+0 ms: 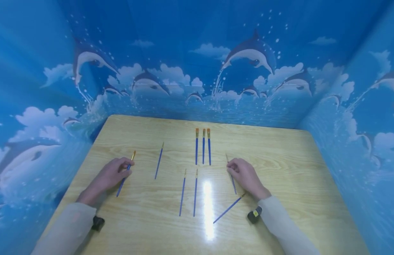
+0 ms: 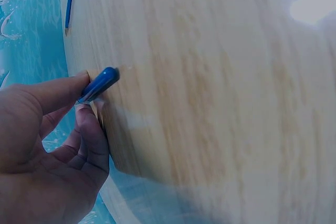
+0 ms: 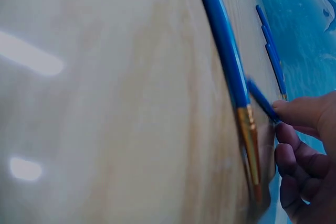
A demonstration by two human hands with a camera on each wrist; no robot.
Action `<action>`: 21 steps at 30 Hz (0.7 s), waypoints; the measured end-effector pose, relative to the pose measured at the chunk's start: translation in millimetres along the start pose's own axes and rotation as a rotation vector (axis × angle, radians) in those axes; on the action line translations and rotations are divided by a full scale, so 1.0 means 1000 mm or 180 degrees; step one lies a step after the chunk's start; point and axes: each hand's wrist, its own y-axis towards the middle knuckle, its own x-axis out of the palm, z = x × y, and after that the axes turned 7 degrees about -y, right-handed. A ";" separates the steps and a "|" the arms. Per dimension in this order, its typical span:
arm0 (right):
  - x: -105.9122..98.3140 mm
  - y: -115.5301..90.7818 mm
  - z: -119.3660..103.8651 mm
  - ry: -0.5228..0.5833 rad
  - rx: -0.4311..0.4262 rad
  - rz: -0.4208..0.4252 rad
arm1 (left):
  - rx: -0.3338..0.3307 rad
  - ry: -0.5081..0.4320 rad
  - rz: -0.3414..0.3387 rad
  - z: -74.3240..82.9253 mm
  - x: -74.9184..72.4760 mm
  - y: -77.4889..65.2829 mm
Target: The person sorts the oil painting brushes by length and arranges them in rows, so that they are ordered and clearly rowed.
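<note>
On the left side of the table, my left hand (image 1: 113, 173) pinches a blue-handled paintbrush (image 1: 120, 187) between thumb and fingers, its bristle end pointing away from me. In the left wrist view the handle's rounded end (image 2: 105, 81) sticks out toward the camera. My right hand (image 1: 247, 176) pinches a thinner blue paintbrush (image 1: 233, 185), its tip also pointing to the far edge. Just below that hand lies a loose slanted paintbrush (image 1: 229, 208), large in the right wrist view with its gold ferrule (image 3: 250, 140). Right of my left hand lies a single thin paintbrush (image 1: 159, 161).
Three flat-tipped paintbrushes (image 1: 203, 148) lie side by side near the far edge. Closer to me, two thin paintbrushes (image 1: 195, 196) lie roughly parallel on the wooden table (image 1: 280, 148). A blue dolphin-print curtain (image 1: 184, 53) encloses the table's back and sides.
</note>
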 end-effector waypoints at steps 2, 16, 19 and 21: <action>0.000 0.003 0.002 0.0023 0.0001 0.0025 | 0.0002 -0.0008 -0.0002 0.000 0.001 0.000; -0.004 0.005 0.009 -0.0093 -0.0010 0.0074 | 0.0056 -0.0021 0.0024 0.000 0.000 0.000; -0.005 0.003 0.011 -0.0121 0.0006 0.0094 | 0.0058 -0.0033 0.0024 -0.001 0.000 0.000; -0.006 0.003 0.011 -0.0134 0.0020 0.0107 | 0.0074 -0.0039 0.0034 -0.001 0.000 0.000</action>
